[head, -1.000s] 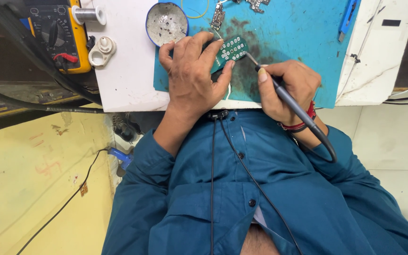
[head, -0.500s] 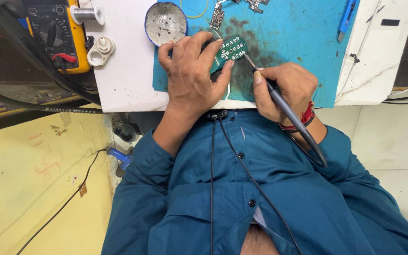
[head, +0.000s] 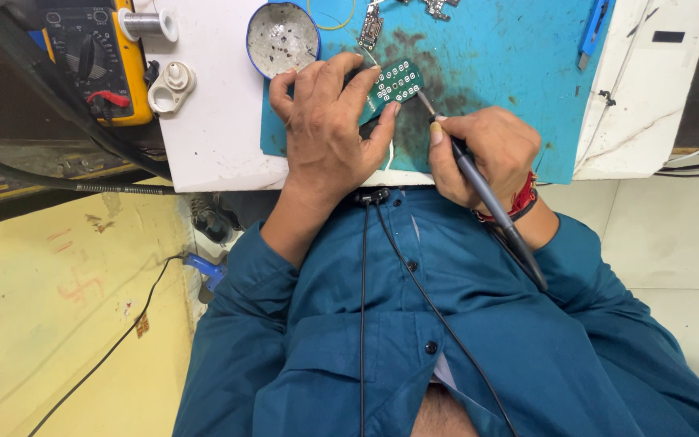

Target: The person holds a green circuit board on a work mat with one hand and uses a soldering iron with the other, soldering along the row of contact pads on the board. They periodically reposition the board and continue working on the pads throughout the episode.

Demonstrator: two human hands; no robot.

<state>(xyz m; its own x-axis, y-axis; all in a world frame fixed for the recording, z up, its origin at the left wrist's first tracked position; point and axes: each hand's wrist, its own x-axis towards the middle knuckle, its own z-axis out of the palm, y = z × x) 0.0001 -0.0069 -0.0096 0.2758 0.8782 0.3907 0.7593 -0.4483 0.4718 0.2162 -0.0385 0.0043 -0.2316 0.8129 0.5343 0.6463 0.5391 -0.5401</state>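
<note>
Small green PCB [head: 396, 83], tilted, iron tip [head: 425, 102] touching.

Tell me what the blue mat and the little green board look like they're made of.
The blue mat looks like matte rubber or silicone, smudged with dark scorch stains. The green board, under the left hand, looks like rigid circuit laminate, with rows of pale metal pads.

Left hand [head: 327, 129] pins green circuit board [head: 396, 83] on blue mat [head: 511, 73] near table's front edge; right hand [head: 483, 150] grips soldering iron [head: 479, 182], tip at board.
</note>
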